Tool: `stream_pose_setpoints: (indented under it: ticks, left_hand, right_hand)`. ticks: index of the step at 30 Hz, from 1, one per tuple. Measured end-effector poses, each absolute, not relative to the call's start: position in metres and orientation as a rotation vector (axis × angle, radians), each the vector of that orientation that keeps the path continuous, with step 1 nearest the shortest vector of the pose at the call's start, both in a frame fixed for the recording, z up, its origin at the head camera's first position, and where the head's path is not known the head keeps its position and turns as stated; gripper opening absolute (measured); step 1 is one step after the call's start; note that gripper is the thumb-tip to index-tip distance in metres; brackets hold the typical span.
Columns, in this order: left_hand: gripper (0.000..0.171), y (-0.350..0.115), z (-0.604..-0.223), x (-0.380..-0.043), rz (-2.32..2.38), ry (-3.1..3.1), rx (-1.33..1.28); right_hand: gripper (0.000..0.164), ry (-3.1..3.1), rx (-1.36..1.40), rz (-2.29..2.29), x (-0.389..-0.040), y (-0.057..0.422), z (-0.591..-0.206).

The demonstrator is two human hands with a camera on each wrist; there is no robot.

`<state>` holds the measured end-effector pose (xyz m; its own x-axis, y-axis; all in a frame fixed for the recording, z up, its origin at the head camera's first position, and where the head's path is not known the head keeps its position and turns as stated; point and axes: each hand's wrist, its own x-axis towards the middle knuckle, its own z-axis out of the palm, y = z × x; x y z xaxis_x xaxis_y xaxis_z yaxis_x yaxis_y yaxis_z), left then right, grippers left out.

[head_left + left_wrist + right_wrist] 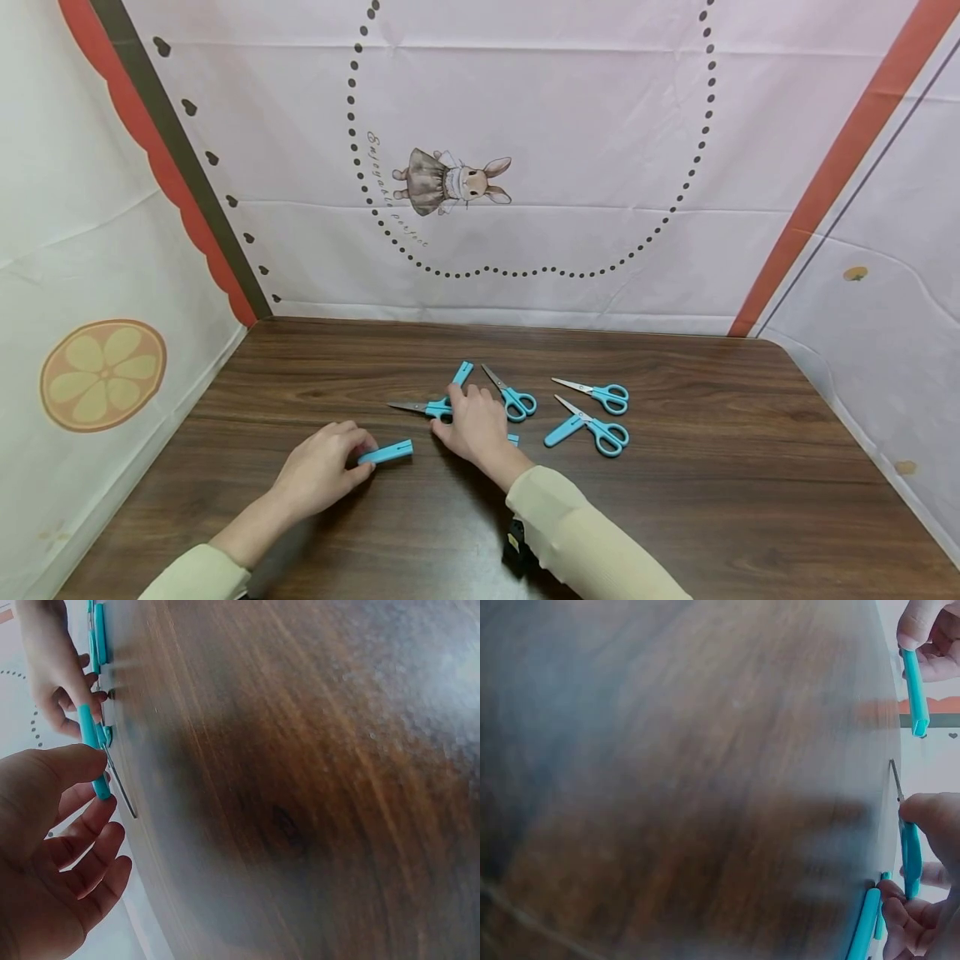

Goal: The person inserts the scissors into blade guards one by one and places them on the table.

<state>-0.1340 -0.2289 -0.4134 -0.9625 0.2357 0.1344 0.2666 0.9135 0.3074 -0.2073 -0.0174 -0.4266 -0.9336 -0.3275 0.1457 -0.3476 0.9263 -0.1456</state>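
My left hand [322, 471] pinches a light-blue scissors sheath [392, 452] between thumb and fingers, its slotted end pointing right. In the left wrist view the sheath [88, 729] stands out past the thumb, above the tabletop. My right hand [476, 423] holds a pair of blue-handled scissors [437, 408] by the handle loops, thumb on one side and fingers on the other. The blades are closed and point left, toward the left hand. Seen from the right wrist, the handle [911, 859] sits between thumb and fingers.
Beyond the right hand lie a sheath [463, 372] and scissors [513, 398]. Another sheath [513, 439] is mostly hidden by the right wrist. Further right are two scissors [602, 395], [600, 429] and a sheath [564, 431]. Printed cloth walls border the wooden table [712, 500].
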Motion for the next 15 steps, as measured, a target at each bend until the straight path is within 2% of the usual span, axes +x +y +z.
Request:
stream_pose_setpoints:
  ticks: [10, 15]
  left_hand:
    - [0.013, -0.2299, -0.4138, -0.1325, -0.501, -2.968, -0.407]
    - [0.013, -0.2301, -0.4131, -0.1318, -0.507, -2.969, -0.408]
  right_hand:
    - [0.051, -3.009, 0.454, 0.291, -0.2065, -0.0209, -0.4240]
    - [0.046, -2.974, 0.473, 0.290, -0.2052, -0.0202, -0.4221]
